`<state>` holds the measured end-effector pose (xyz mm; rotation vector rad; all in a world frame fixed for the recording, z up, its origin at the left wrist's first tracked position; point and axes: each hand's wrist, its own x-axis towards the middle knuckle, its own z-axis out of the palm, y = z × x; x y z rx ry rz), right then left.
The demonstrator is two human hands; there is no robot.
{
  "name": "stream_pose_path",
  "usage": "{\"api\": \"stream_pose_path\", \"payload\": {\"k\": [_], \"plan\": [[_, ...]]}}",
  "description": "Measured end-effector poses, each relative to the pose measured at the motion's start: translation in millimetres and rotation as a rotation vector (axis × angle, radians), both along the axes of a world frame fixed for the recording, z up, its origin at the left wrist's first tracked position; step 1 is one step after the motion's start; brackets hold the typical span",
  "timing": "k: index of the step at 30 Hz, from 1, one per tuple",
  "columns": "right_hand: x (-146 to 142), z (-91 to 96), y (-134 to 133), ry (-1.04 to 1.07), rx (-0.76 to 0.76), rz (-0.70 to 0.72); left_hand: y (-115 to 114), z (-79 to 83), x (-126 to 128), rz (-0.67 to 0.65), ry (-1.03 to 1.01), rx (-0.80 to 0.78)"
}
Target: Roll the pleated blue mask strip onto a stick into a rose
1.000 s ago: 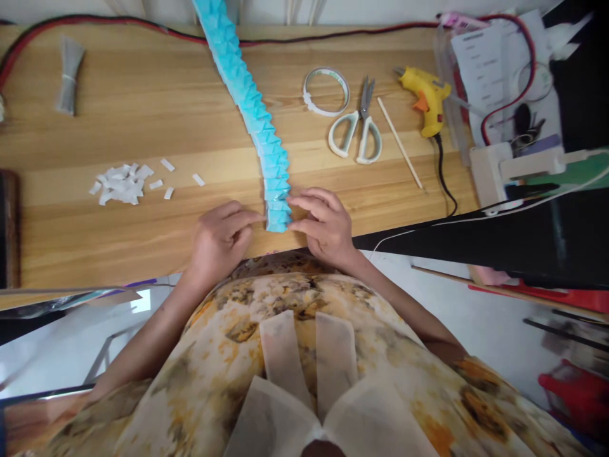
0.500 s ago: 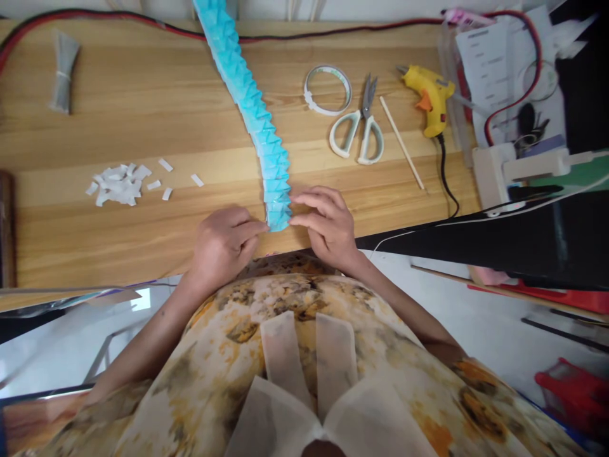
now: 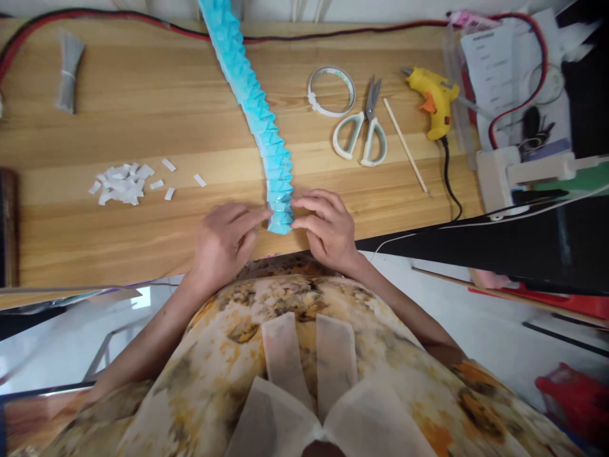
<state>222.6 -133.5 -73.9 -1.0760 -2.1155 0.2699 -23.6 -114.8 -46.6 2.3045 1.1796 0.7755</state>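
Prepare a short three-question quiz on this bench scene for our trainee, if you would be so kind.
1. True or false: the scissors lie between the tape roll and the thin pale stick.
2. Which lies farthest right in the picture: A) the white slips, B) the scissors, C) the glue gun?
3. Fill in the color: the left hand and right hand are at opposite sides of the near end of a ____ folded strip.
Key: 1. True; 2. C; 3. light blue.
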Motion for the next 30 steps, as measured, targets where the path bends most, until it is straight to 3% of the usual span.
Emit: {"api": "stream_pose_path", "payload": {"k": [4, 11, 19, 24, 27, 30], "plan": [[0, 0.7, -1, 0.0, -0.057, -0.009, 3, -3.7, 2, -0.059, 0.135, 0.062], [-1, 6.4, 0, 0.174, -0.061, -0.092, 4, -5.1, 4, -0.073, 0.185, 0.103], [-4, -1.5, 2, -0.077, 0.062, -0.059, 5, -8.7, 5, -0.057, 0.17, 0.152], [-4, -4.6, 4, 0.022, 0.017, -0.097, 5, -8.2, 4, -0.052, 0.125, 0.14], [2, 16.7, 5, 0.272, -0.119, -0.09, 4, -9.5, 3, -0.052, 0.041, 0.107], [11, 69.7, -10, 0.549, -0.337, 0.066, 3, -12.1, 2, -0.008, -0.039, 0.037]]}}
